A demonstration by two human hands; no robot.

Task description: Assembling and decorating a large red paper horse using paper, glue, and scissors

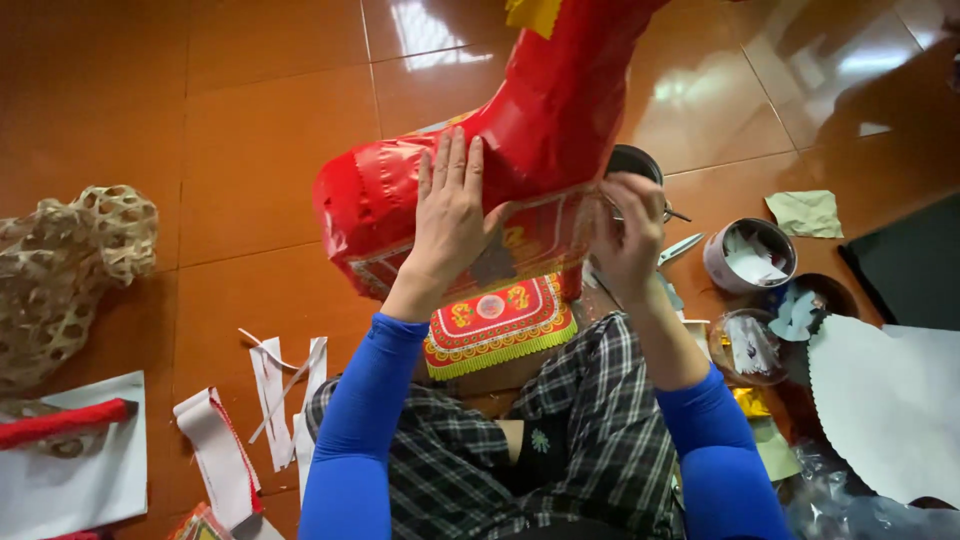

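A large red paper-covered figure (540, 110), shaped like an animal body with a neck rising out of the top edge, rests over my lap. My left hand (450, 205) lies flat on its red side, fingers spread. My right hand (632, 240) pinches the edge of a shiny patterned sheet (545, 235) against the figure's underside. A red and gold decorated paper panel with yellow fringe (497, 322) hangs just below, over my checked trousers.
A woven bamboo frame (70, 260) lies at the left, with white paper strips (275, 390) and a red stick (60, 422) on the orange tiled floor. Small tins holding paper scraps (750, 255) and a large white scalloped sheet (885, 400) sit at the right.
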